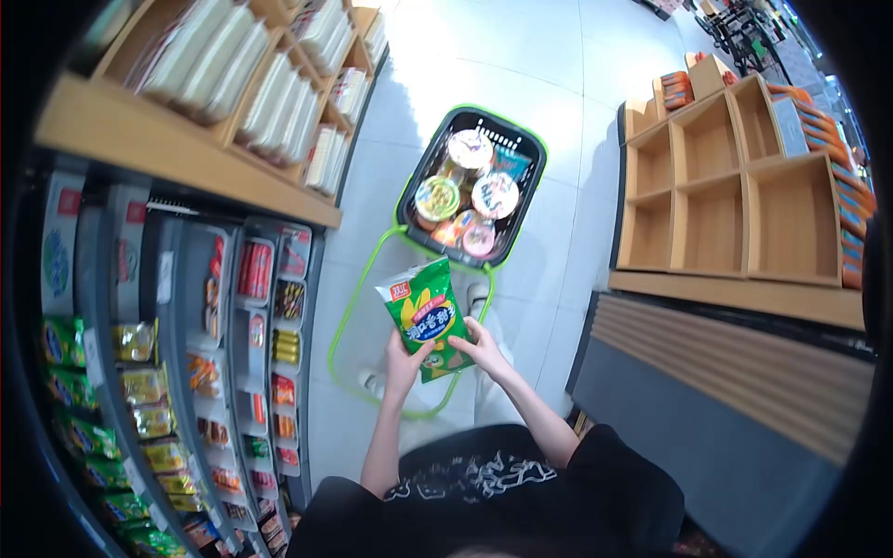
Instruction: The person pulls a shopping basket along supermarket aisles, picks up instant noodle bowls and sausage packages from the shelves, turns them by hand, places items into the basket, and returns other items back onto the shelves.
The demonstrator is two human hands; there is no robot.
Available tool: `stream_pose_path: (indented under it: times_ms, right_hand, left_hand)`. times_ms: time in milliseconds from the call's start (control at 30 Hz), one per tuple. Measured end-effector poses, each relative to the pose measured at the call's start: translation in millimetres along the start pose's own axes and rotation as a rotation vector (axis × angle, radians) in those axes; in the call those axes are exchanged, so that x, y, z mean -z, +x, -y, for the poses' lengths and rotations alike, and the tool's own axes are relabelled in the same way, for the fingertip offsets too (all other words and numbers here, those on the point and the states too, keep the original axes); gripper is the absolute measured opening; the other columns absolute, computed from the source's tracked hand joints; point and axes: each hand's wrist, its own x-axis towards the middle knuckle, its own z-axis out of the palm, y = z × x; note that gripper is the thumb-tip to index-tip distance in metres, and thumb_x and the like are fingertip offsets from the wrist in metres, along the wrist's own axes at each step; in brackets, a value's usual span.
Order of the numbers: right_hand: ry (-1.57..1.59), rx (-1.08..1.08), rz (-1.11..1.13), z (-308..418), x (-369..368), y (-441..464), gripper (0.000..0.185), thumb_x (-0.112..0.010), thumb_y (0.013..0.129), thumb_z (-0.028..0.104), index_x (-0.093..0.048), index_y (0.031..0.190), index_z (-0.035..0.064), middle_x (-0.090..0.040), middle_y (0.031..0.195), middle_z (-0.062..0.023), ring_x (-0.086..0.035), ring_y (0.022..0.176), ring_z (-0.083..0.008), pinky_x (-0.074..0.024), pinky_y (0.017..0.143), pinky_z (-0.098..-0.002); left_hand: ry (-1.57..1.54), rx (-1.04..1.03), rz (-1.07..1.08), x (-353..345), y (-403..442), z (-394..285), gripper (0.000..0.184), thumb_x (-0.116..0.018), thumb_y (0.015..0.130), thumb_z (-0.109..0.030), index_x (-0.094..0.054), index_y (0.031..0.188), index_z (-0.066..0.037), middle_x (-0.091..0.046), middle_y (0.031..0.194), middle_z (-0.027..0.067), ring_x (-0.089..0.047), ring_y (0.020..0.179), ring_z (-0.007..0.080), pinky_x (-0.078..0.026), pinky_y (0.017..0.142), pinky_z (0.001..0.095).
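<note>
Closest to the camera, a black short-sleeved shirt with a white line print (539,511), with bare forearms beyond its sleeves. Farther forward, raised between both hands, a green plastic packet with yellow corn pictures, a red corner logo and a dark-blue oval (423,302). Closed grip of the left hand (405,353) on its lower left edge, thumb across the front; equally closed grip of the right hand (482,349) on its lower right side, thumb also on the front. Beneath the packet, a slim bright-green looped handle (345,309), folded toward the person from a black plastic basket with a green rim (514,133) on pale floor tiles (530,56). Inside, several round-lidded tubs (495,195) and a teal packet (513,166). Leftward, a light wooden shelf (186,153) with white packs (191,56); rightward, a wooden compartment unit (688,228).
</note>
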Motion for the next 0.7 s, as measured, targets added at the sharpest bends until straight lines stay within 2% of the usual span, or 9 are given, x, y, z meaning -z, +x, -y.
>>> stream_pose_path:
  times_ms: [67, 167, 200, 267, 300, 367, 400, 467, 700]
  right_hand:
    - [-0.12, 0.097, -0.102, -1, 53, 50, 0.03, -0.057, 0.075, 0.011, -0.045, 0.101, 0.002, -0.053, 0.092, -0.0035, -0.049, 0.085, -0.0093, -0.0406, 0.072, -0.0228]
    - [-0.274, 0.283, -0.229, 24, 132, 125, 0.028, -0.057, 0.073, 0.01, -0.046, 0.097, 0.0018, -0.051, 0.086, -0.0029, -0.05, 0.075, -0.0092, -0.044, 0.055, -0.0207]
    - [-0.189, 0.163, -0.281, 50, 150, 143, 0.031, -0.06, 0.068, 0.012, -0.047, 0.095, 0.0025, -0.055, 0.088, -0.0068, -0.05, 0.081, -0.0138, -0.0408, 0.072, -0.0284]
    - [-0.486, 0.436, -0.493, 70, 197, 196, 0.031, -0.06, 0.067, 0.014, -0.045, 0.091, 0.0035, -0.055, 0.078, -0.0114, -0.053, 0.072, -0.0184, -0.042, 0.064, -0.0313]
    - [-0.622, 0.454, -0.584, 81, 219, 220, 0.031, -0.06, 0.067, 0.017, -0.046, 0.092, 0.0047, -0.056, 0.076, -0.0135, -0.054, 0.07, -0.0242, -0.0417, 0.062, -0.033]
    - [-0.814, 0.503, -0.684, 100, 260, 269, 0.033, -0.06, 0.068, 0.021, -0.046, 0.094, 0.0063, -0.056, 0.078, -0.0169, -0.054, 0.073, -0.0335, -0.0415, 0.062, -0.0374]
    - [-0.847, 0.384, -0.661, 101, 284, 297, 0.034, -0.06, 0.068, 0.021, -0.047, 0.094, 0.0048, -0.056, 0.081, -0.018, -0.053, 0.076, -0.035, -0.0414, 0.063, -0.0386]
    - [-1.065, 0.461, -0.659, 111, 311, 339, 0.034, -0.06, 0.067, 0.019, -0.047, 0.095, 0.0036, -0.055, 0.08, -0.0179, -0.053, 0.076, -0.0346, -0.0412, 0.064, -0.0392]
    - [-1.449, 0.406, -0.559, 86, 312, 427, 0.028, -0.063, 0.062, 0.014, -0.049, 0.083, 0.002, -0.055, 0.078, -0.0133, -0.051, 0.077, -0.0299, -0.0394, 0.068, -0.0378]
  left_hand:
    - [-0.078, -0.022, -0.051, -41, 61, 25, 0.045, -0.061, 0.069, -0.001, -0.039, 0.108, 0.003, -0.05, 0.101, 0.0103, -0.049, 0.093, 0.0161, -0.04, 0.08, 0.0281]
    - [-0.032, -0.103, -0.018, -92, 164, 65, 0.042, -0.057, 0.074, -0.005, -0.038, 0.111, 0.001, -0.05, 0.101, 0.0103, -0.047, 0.095, 0.0163, -0.039, 0.08, 0.0289]
    - [-0.115, -0.09, 0.007, -107, 192, 67, 0.042, -0.056, 0.075, -0.01, -0.039, 0.112, 0.0, -0.05, 0.101, 0.0123, -0.047, 0.098, 0.0194, -0.036, 0.084, 0.0313]
    - [0.448, -0.135, -0.001, -108, 241, 131, 0.043, -0.055, 0.075, -0.015, -0.039, 0.112, -0.001, -0.05, 0.103, 0.0146, -0.047, 0.1, 0.0239, -0.033, 0.088, 0.0348]
    - [0.443, -0.121, -0.003, -106, 253, 157, 0.043, -0.055, 0.075, -0.015, -0.039, 0.112, -0.001, -0.05, 0.103, 0.0146, -0.047, 0.1, 0.0239, -0.033, 0.088, 0.0348]
    - [0.939, 0.205, 0.293, -99, 263, 200, 0.042, -0.053, 0.075, -0.02, -0.041, 0.11, -0.002, -0.05, 0.104, 0.0151, -0.047, 0.099, 0.0277, -0.029, 0.091, 0.0408]
    - [1.186, 0.144, 0.294, -98, 255, 215, 0.039, -0.052, 0.075, -0.024, -0.045, 0.107, -0.004, -0.05, 0.103, 0.0122, -0.044, 0.101, 0.0249, -0.024, 0.094, 0.0427]
    - [1.512, -0.101, 0.376, -92, 244, 231, 0.038, -0.053, 0.074, -0.029, -0.048, 0.104, -0.005, -0.05, 0.102, 0.0097, -0.04, 0.104, 0.0218, -0.02, 0.096, 0.0414]
    - [1.355, -0.048, 0.295, -80, 223, 238, 0.044, -0.057, 0.068, -0.035, -0.052, 0.098, -0.003, -0.048, 0.102, 0.0091, -0.04, 0.103, 0.0211, -0.02, 0.097, 0.0385]
